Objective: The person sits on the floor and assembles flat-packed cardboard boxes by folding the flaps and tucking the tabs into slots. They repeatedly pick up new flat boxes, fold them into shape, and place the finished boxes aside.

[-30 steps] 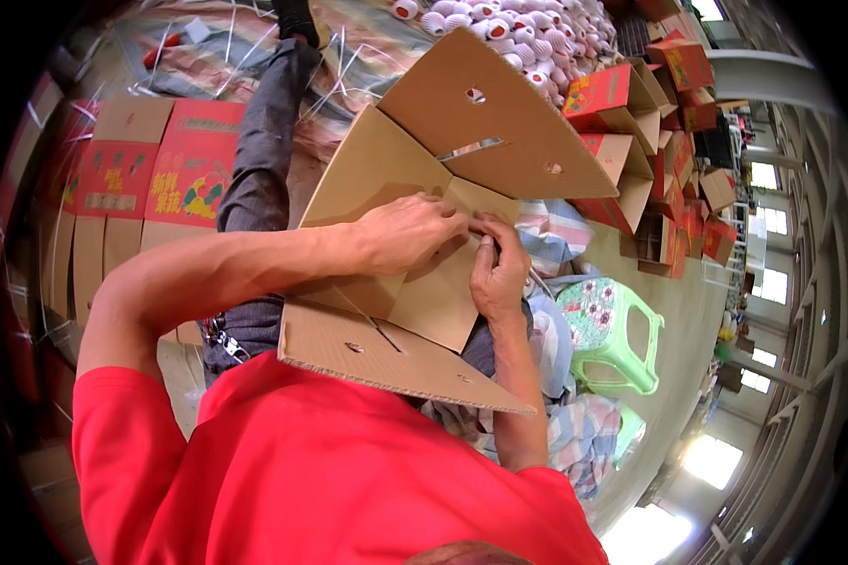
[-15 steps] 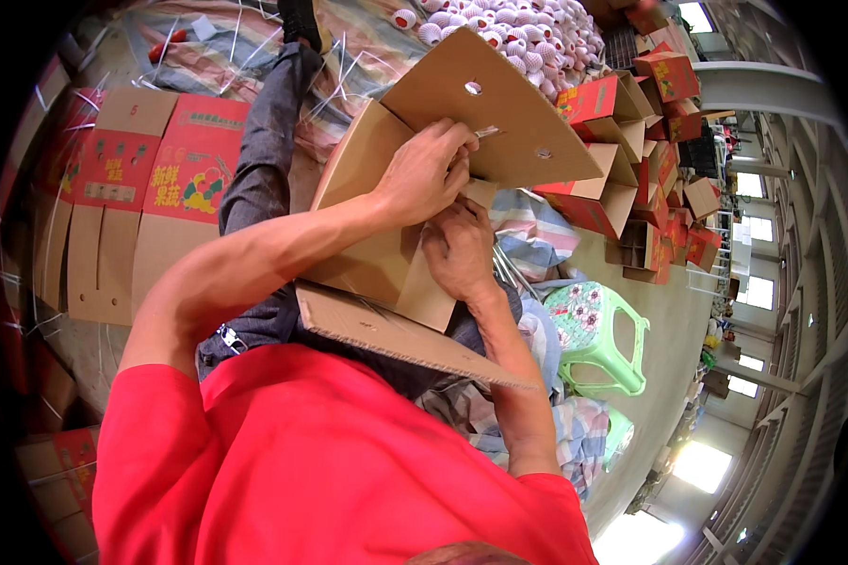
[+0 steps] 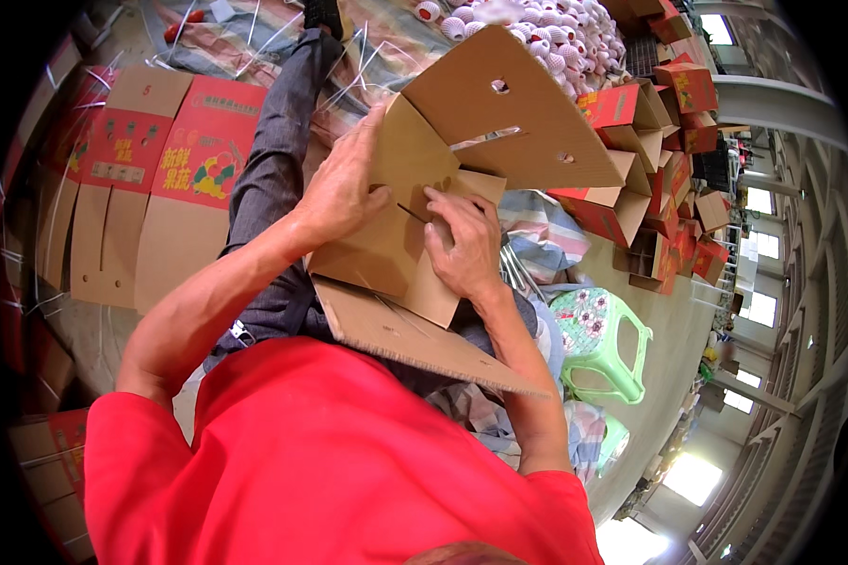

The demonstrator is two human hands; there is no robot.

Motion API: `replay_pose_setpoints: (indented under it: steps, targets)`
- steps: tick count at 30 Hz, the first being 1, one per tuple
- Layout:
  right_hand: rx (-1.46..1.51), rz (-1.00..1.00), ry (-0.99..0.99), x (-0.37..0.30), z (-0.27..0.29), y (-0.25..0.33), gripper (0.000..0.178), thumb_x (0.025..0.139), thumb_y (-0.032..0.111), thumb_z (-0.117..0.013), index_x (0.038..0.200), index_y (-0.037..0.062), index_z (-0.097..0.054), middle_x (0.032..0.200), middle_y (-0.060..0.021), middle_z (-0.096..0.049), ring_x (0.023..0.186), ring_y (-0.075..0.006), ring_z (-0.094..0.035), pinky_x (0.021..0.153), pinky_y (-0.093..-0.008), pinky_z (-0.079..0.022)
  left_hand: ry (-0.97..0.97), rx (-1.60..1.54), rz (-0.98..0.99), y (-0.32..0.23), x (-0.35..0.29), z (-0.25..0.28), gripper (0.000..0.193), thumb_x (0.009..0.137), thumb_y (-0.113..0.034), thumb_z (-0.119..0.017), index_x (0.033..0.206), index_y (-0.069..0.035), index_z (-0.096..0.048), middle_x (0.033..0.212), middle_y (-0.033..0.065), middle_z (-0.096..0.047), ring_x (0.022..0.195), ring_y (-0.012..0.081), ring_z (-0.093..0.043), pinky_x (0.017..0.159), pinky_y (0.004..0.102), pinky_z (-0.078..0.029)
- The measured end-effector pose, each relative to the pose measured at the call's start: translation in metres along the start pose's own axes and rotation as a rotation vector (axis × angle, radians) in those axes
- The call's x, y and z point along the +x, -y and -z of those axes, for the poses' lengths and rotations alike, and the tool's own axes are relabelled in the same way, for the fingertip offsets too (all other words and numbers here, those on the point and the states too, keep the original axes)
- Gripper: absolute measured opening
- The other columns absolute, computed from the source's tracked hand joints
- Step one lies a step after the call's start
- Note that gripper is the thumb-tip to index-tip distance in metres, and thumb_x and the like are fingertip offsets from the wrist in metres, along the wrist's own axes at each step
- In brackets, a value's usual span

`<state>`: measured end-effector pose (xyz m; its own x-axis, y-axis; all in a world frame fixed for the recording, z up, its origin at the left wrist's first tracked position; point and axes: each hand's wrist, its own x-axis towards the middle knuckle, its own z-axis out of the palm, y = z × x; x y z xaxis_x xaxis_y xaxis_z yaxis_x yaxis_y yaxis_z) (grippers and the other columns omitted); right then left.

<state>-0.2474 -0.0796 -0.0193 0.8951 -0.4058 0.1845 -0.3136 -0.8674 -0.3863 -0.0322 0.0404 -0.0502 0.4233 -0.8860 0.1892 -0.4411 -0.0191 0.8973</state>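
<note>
A partly folded cardboard box [image 3: 362, 255] sits across my lap, its plain brown inside facing up. One large flap [image 3: 528, 118] with round holes and a slot stands raised at the far side. A second flap [image 3: 415, 344] slants toward my body. My left hand [image 3: 344, 188] grips the box's left wall, fingers stretched along the outside and thumb over the inner face. With fingers bent over the narrower right-hand flap [image 3: 433, 294], my right hand [image 3: 466, 245] holds it from the inner side. A dark slit shows in the panel between my hands.
Flattened red-and-brown cartons [image 3: 184, 188] lie at left. Fruits in white foam nets [image 3: 556, 47] are heaped on a striped sheet [image 3: 226, 56] ahead. Open red cartons [image 3: 622, 202] pile up at far right. A green plastic stool [image 3: 598, 344] stands at right beside striped cloth.
My left hand has left the slot area of the raised flap and moved left onto the box's left wall. My right hand's fingers have spread a little on the right-hand flap.
</note>
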Motion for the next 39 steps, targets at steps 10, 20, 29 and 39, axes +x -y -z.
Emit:
replay_pose_setpoints:
  steps: [10, 20, 29, 39]
  targets:
    - [0.380, -0.277, -0.413, -0.012, -0.079, -0.029, 0.022, 0.103, 0.010, -0.056, 0.121, -0.0021, -0.059, 0.130, -0.0216, -0.058, 0.125, -0.0375, -0.055, 0.110, -0.0476, -0.044, 0.156, 0.301, -0.148, -0.015, -0.004, -0.069, 0.090, 0.086, -0.015, -0.062, 0.163, 0.012, -0.024, 0.166, 0.0364, -0.031, 0.158, 0.0509, -0.026, 0.128, 0.0624, -0.021]
    - [0.136, -0.168, -0.156, -0.036, -0.084, -0.051, 0.035, 0.098, 0.003, -0.055, 0.131, -0.0053, -0.063, 0.158, -0.0249, -0.049, 0.146, -0.0485, -0.045, 0.123, -0.0538, -0.036, 0.421, 0.575, -0.388, 0.033, -0.014, -0.079, 0.086, 0.095, -0.046, -0.070, 0.159, 0.005, -0.042, 0.167, 0.0209, -0.041, 0.160, 0.0405, -0.028, 0.133, 0.0576, -0.016]
    - [0.052, -0.159, -0.089, -0.037, -0.087, -0.051, 0.032, 0.096, 0.004, -0.058, 0.126, -0.0032, -0.068, 0.158, -0.0181, -0.053, 0.150, -0.0452, -0.041, 0.124, -0.0551, -0.035, 0.491, -0.595, -0.139, -0.012, -0.041, 0.040, 0.075, 0.101, -0.051, -0.063, 0.151, 0.004, -0.054, 0.141, 0.0261, -0.063, 0.133, 0.0424, -0.061, 0.114, 0.0475, -0.046]
    - [0.043, -0.140, -0.115, -0.032, -0.088, -0.047, 0.033, 0.095, 0.002, -0.057, 0.125, -0.0029, -0.068, 0.156, -0.0179, -0.055, 0.149, -0.0443, -0.043, 0.124, -0.0542, -0.036, 0.402, -0.456, -0.155, -0.018, -0.085, 0.034, 0.046, 0.106, -0.043, -0.058, 0.106, 0.003, -0.067, 0.095, 0.0190, -0.070, 0.090, 0.0398, -0.072, 0.080, 0.0420, -0.057]
